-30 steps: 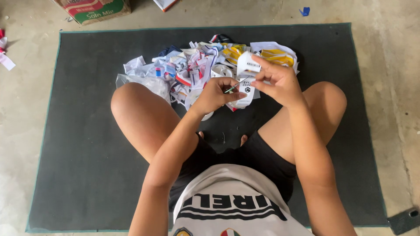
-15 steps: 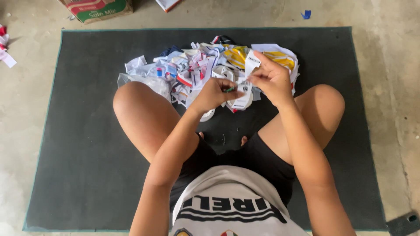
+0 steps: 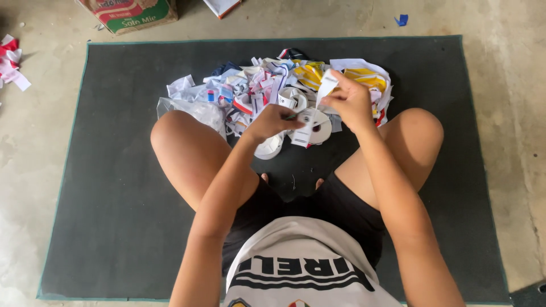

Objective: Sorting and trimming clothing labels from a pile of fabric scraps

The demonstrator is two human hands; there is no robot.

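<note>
While the person sits cross-legged on the dark mat (image 3: 114, 216), both hands work a white paper strip (image 3: 310, 126) held just above the scrap pile (image 3: 273, 85), which lies at 12 o'clock from the knees. To do this step well, I judge the strip should stay taut between the 2 hands, held close to where the fingers meet, so it does not sag into the loose scraps below.

The left hand (image 3: 272, 120) is curled nearly closed, pinching the strip's near edge at its 3 o'clock side; something thin and dark may sit in the fingers, but it is too small to tell. The right hand (image 3: 350, 102) is also closed in a pinch, gripping the strip's upper end, which stands up at 11 o'clock from its knuckles. A cardboard box (image 3: 131, 12) rests off the mat at 11 o'clock.
</note>
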